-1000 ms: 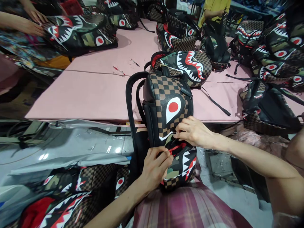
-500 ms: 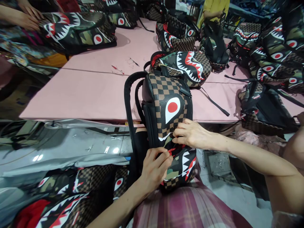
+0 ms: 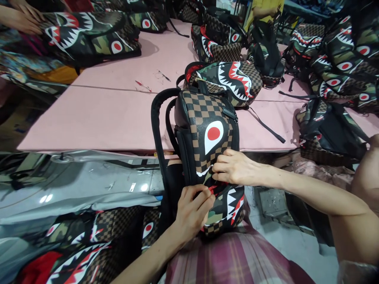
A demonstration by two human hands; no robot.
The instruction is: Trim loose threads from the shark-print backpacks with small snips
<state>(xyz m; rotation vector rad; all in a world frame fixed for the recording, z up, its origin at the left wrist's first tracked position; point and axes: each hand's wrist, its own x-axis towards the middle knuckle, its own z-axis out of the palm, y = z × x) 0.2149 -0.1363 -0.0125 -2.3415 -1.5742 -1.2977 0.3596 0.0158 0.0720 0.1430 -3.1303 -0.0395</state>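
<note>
A brown-and-black checkered backpack (image 3: 198, 114) with a red-and-white eye and shark teeth leans between my lap and the table edge. My left hand (image 3: 194, 209) has its fingers closed on the backpack's lower side, by a red-lined opening. Just above and to the right, my right hand (image 3: 233, 169) pinches the opening's other edge. Black straps hang on the backpack's left side. Behind it a camouflage shark backpack (image 3: 225, 81) lies on the pink table.
The pink table (image 3: 97, 122) holds small snips with red thread (image 3: 143, 86). More backpacks (image 3: 343, 71) are piled at the right. Another person's hands (image 3: 25, 19) rest on a backpack at the upper left. Several backpacks (image 3: 79, 252) lie low at the left.
The view has shifted slightly, so the table and the backpacks on it appear a little further left. Both hands keep their hold on the backpack.
</note>
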